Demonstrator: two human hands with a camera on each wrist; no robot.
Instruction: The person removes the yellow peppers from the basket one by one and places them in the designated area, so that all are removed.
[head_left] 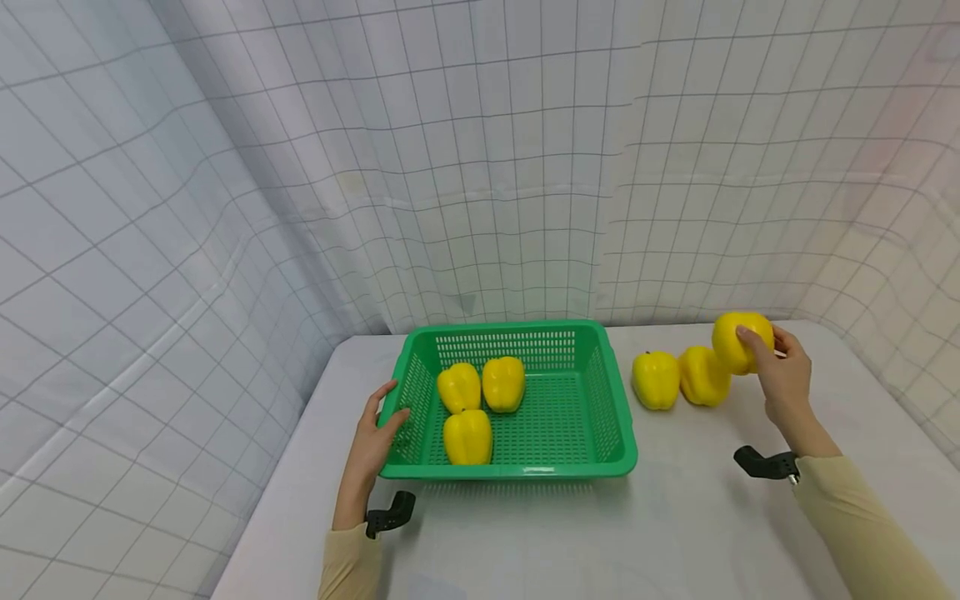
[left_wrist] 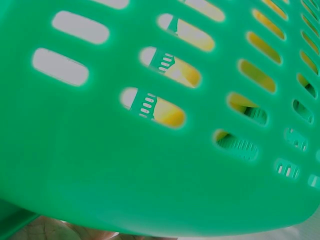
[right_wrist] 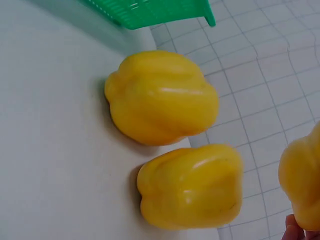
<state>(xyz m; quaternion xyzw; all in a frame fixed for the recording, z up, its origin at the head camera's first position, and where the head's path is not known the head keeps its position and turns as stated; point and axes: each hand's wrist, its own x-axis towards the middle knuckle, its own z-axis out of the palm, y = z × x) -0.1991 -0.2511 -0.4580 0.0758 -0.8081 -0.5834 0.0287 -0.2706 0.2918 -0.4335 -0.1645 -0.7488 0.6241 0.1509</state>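
My left hand (head_left: 372,437) grips the left rim of a green plastic basket (head_left: 506,472), thumb on the inner side and fingers outside. Inside the basket, toward its left half, lie three yellow bell peppers (head_left: 468,437). Its slotted wall (left_wrist: 115,165) fills the left wrist view, with yellow showing through the holes. In my right hand (head_left: 786,379) is another yellow bell pepper (head_left: 738,340), pinched between thumb and fingers above the table's right side. Just left of it, two more yellow bell peppers, one nearer the basket (right_wrist: 162,97) and one nearer the hand (right_wrist: 192,187), rest on the table.
The white table (head_left: 570,542) carries everything. A white curtain with a dark grid pattern (head_left: 480,183) hangs behind it and along both sides. A black wrist mount (head_left: 765,462) sticks out from each forearm.
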